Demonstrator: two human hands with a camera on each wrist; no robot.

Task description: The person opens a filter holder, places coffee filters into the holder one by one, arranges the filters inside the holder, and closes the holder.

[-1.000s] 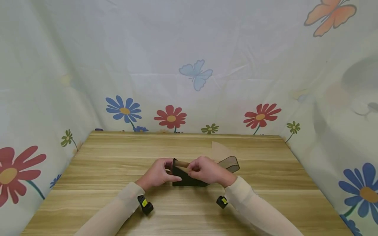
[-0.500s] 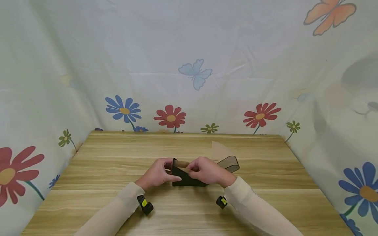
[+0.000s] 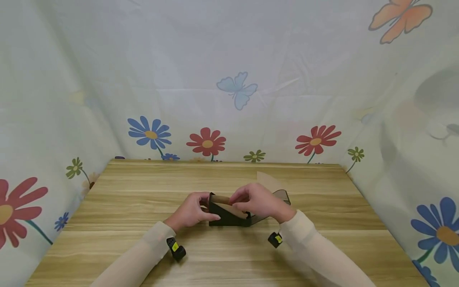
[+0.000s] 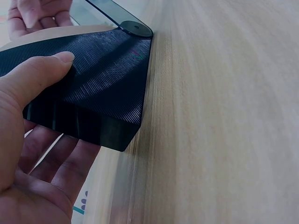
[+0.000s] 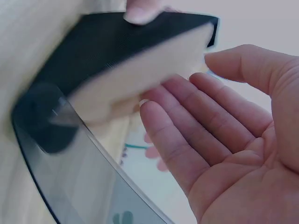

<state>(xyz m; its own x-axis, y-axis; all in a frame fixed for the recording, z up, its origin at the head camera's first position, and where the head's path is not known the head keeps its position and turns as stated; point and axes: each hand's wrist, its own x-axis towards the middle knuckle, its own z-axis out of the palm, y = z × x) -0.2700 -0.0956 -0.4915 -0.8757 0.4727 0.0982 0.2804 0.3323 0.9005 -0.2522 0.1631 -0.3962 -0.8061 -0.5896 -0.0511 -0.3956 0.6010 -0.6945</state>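
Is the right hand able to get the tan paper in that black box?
Probably yes: the clear lid is open, leaving the tan paper uncovered, with the right hand close beside it.

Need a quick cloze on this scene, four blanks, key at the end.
1. The left hand holds the black box with its ____ lying on the ribbed side.
2. The box's hinged see-through lid is swung ____.
3. The fingers at the brown papers in the box belong to the person's ____ hand.
4. Behind the lid, a loose brown paper sheet lies on the wood-grain ____.

Missing words: thumb; open; right; table.
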